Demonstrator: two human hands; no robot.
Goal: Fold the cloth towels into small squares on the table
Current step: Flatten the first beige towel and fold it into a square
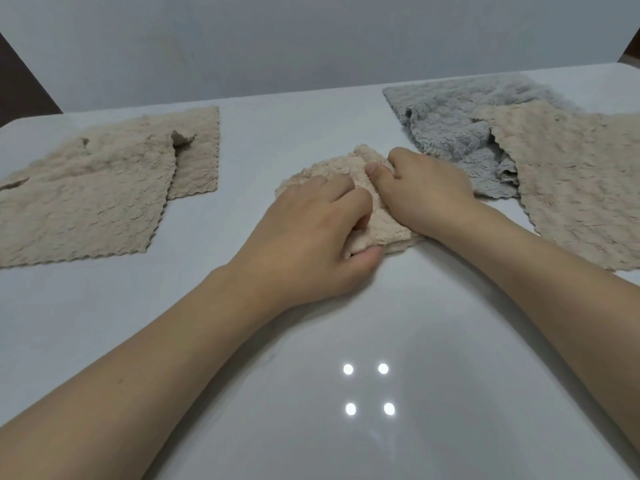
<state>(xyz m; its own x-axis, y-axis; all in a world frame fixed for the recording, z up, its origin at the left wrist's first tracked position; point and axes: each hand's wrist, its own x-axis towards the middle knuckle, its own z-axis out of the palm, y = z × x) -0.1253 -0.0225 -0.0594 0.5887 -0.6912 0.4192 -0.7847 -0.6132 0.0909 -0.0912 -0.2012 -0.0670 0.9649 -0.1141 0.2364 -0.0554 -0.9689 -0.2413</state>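
2 hands work a small beige towel (346,174) at the middle of the white tabletop (277,126): the left hand (311,233) pinches its near edge, the right hand (422,192) grips its bunched top. Other beige towels (86,195) and 1 grey towel (446,126) lie unfolded either side.

Glossy white table (311,341), seen from above, reflecting four small round lights near the front edge. Lying directly on it: at far left, two beige towels (86,199), flat and overlapping, one partly covering the other. In the middle, a small bunched beige towel (332,169). At far right, a rumpled grey towel (450,126), partly covered by another flat beige towel (571,174) reaching the right edge of view.
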